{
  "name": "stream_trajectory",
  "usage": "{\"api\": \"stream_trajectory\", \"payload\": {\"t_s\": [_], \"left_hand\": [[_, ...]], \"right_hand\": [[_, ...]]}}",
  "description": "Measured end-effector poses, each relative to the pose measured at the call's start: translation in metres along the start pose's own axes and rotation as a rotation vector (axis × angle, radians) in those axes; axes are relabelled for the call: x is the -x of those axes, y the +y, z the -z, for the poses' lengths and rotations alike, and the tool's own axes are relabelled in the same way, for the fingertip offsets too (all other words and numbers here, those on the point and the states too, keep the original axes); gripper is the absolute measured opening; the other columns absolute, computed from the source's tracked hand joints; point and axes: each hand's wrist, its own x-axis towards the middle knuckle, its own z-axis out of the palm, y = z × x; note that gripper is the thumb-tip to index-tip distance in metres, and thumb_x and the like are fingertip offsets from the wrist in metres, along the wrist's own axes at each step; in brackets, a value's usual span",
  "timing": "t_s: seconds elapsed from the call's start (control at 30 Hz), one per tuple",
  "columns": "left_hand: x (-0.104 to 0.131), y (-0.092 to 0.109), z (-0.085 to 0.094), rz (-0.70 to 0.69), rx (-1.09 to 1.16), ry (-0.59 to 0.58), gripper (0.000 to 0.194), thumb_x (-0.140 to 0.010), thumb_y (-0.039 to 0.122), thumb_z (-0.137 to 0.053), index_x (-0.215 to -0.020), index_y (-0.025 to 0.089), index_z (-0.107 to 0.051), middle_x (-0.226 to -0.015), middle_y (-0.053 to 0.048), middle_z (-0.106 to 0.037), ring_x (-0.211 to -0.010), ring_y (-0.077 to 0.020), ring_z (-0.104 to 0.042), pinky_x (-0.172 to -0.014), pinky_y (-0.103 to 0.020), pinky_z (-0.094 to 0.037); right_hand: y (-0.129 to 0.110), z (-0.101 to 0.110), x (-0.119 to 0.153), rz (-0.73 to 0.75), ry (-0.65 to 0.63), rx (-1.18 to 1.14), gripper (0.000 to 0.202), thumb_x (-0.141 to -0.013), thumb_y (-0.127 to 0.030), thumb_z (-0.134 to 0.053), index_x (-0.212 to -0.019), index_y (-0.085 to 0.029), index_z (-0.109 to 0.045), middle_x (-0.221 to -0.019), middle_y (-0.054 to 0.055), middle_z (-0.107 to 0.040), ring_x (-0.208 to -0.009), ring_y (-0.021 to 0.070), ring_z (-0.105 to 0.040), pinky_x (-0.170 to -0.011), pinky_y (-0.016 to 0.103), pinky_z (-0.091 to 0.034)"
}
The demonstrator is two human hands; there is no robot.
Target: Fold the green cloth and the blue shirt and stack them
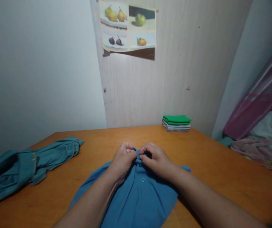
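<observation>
A blue garment (136,196) with a buttoned front lies spread on the table in front of me. My left hand (124,161) is closed, pinching the garment's top edge from the left. Just beside it, my right hand (156,160) pinches the same edge between thumb and fingers. The fingertips of both hands almost meet over the placket, where a dark button (140,165) shows below them. Lower down, a pale ring-shaped mark or fastener (143,179) sits on the cloth. What lies right between the fingertips is too small to make out.
On the orange-brown table (212,158), a crumpled teal garment (29,164) lies at the left. A folded stack of green and checked cloths (176,123) stands at the back right. Fruit pictures (127,27) hang on the wall. Beyond the right edge are a pink curtain (252,101) and bedding (261,148).
</observation>
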Motion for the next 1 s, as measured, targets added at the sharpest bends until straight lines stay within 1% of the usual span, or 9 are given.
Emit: {"api": "stream_trajectory", "payload": {"t_s": [0.1,0.2,0.3,0.37,0.5,0.63,0.73,0.9,1.0], "left_hand": [[-0.001,0.000,-0.001,0.041,0.047,0.002,0.027,-0.067,0.013,-0.062,-0.090,0.021,-0.049,-0.063,0.008,-0.052,-0.053,-0.0078,-0.049,-0.050,-0.019,-0.036],[-0.004,-0.001,0.001,0.116,0.117,-0.014,0.019,-0.067,0.013,-0.061,-0.083,0.019,-0.052,-0.062,0.006,-0.054,-0.052,-0.0076,-0.050,-0.051,-0.019,-0.037],[-0.006,-0.002,0.004,0.200,0.170,-0.044,0.021,-0.064,0.010,-0.063,-0.080,0.019,-0.054,-0.063,0.004,-0.058,-0.053,-0.0081,-0.052,-0.053,-0.020,-0.038],[-0.007,-0.003,0.007,0.231,0.196,-0.070,0.022,-0.062,0.008,-0.066,-0.078,0.018,-0.054,-0.063,0.003,-0.060,-0.055,-0.0084,-0.054,-0.055,-0.020,-0.041],[-0.008,-0.004,0.009,0.256,0.261,-0.119,0.021,-0.063,0.011,-0.071,-0.074,0.017,-0.055,-0.066,0.002,-0.061,-0.059,-0.0094,-0.057,-0.060,-0.021,-0.044],[-0.009,-0.006,0.010,0.280,0.279,-0.140,0.017,-0.063,0.011,-0.070,-0.072,0.017,-0.058,-0.065,0.002,-0.061,-0.060,-0.0104,-0.058,-0.062,-0.023,-0.045],[-0.010,-0.007,0.010,0.287,0.260,-0.157,0.013,-0.063,0.010,-0.069,-0.072,0.015,-0.061,-0.066,0.000,-0.062,-0.060,-0.0100,-0.057,-0.060,-0.023,-0.045],[-0.008,-0.008,0.011,0.284,0.230,-0.140,0.021,-0.060,0.006,-0.069,-0.080,0.014,-0.065,-0.066,0.001,-0.062,-0.057,-0.0092,-0.056,-0.057,-0.021,-0.045],[-0.008,-0.008,0.011,0.282,0.222,-0.149,0.022,-0.060,0.006,-0.070,-0.079,0.014,-0.064,-0.067,0.000,-0.063,-0.059,-0.0102,-0.059,-0.060,-0.023,-0.048]], "right_hand": [[-0.001,0.000,0.000,-0.018,0.008,0.010,0.011,-0.082,-0.010,-0.061,-0.084,-0.020,-0.065,-0.086,0.001,-0.065,-0.085,0.0167,-0.060,-0.077,0.029,-0.045],[0.000,0.000,0.000,-0.029,0.013,0.015,0.012,-0.083,-0.010,-0.060,-0.084,-0.020,-0.065,-0.085,0.001,-0.065,-0.085,0.0167,-0.060,-0.077,0.029,-0.045],[0.002,-0.001,0.000,-0.033,0.011,0.006,0.012,-0.082,-0.010,-0.060,-0.084,-0.020,-0.065,-0.086,0.001,-0.065,-0.084,0.0166,-0.060,-0.076,0.029,-0.045],[0.004,-0.001,0.000,-0.038,0.009,-0.001,0.011,-0.083,-0.010,-0.061,-0.084,-0.020,-0.065,-0.085,0.001,-0.065,-0.083,0.0165,-0.060,-0.074,0.029,-0.045],[0.005,-0.001,0.001,-0.028,-0.018,-0.017,0.011,-0.083,-0.011,-0.061,-0.084,-0.021,-0.065,-0.085,0.001,-0.065,-0.083,0.0162,-0.060,-0.074,0.029,-0.045],[0.005,-0.003,0.001,-0.019,-0.038,-0.021,0.011,-0.082,-0.011,-0.061,-0.084,-0.021,-0.065,-0.085,0.001,-0.065,-0.083,0.0161,-0.060,-0.075,0.028,-0.045],[0.004,-0.005,0.002,-0.038,-0.033,-0.025,0.012,-0.082,-0.010,-0.060,-0.085,-0.021,-0.063,-0.084,0.000,-0.064,-0.082,0.0159,-0.060,-0.074,0.028,-0.045],[0.004,-0.006,0.003,-0.095,-0.035,-0.019,0.012,-0.083,-0.012,-0.060,-0.088,-0.023,-0.062,-0.083,-0.001,-0.064,-0.079,0.0152,-0.059,-0.071,0.028,-0.045],[0.007,-0.007,0.004,-0.100,-0.041,-0.021,0.012,-0.083,-0.013,-0.060,-0.089,-0.023,-0.062,-0.083,-0.002,-0.063,-0.077,0.0150,-0.059,-0.069,0.027,-0.045]]}}
